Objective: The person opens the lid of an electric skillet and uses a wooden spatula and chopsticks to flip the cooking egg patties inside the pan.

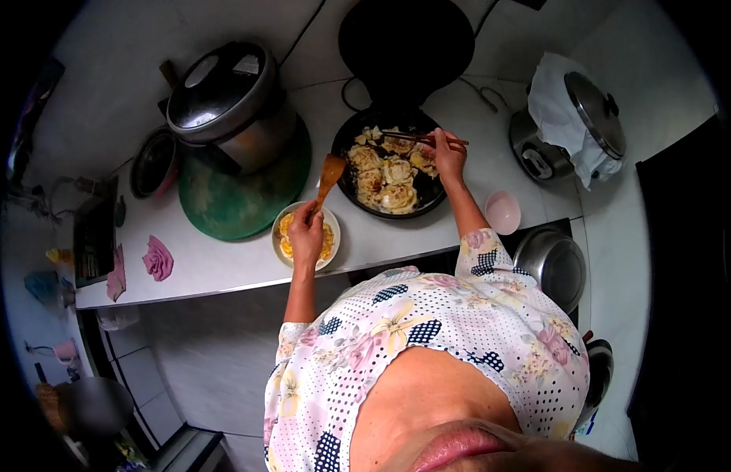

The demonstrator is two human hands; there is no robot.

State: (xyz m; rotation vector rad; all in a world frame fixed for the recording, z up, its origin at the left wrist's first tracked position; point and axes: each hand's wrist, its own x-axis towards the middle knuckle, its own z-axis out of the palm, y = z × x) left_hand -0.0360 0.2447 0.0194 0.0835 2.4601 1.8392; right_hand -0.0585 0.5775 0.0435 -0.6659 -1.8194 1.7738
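My left hand (306, 233) is closed round the handle of a wooden spatula (329, 176), whose blade points up toward the pan's left rim. Beneath that hand sits a white bowl (336, 250) with yellow egg-like food (285, 228) in it. In my right hand (449, 157) is a pair of chopsticks (413, 137), their tips reaching left over the food in the black round electric pan (349, 197). Several browned, flat pieces of food (397, 171) lie in the pan, with small broken bits near its far left side. The pan's black lid (406, 47) stands raised behind it.
A large pressure cooker (247, 126) stands on a green round board (216, 212) at the left. Pink cloths (158, 259) lie near the front edge. To the right are a small pink bowl (503, 212), a metal basin (556, 271) and a cooker with a white cloth (556, 102).
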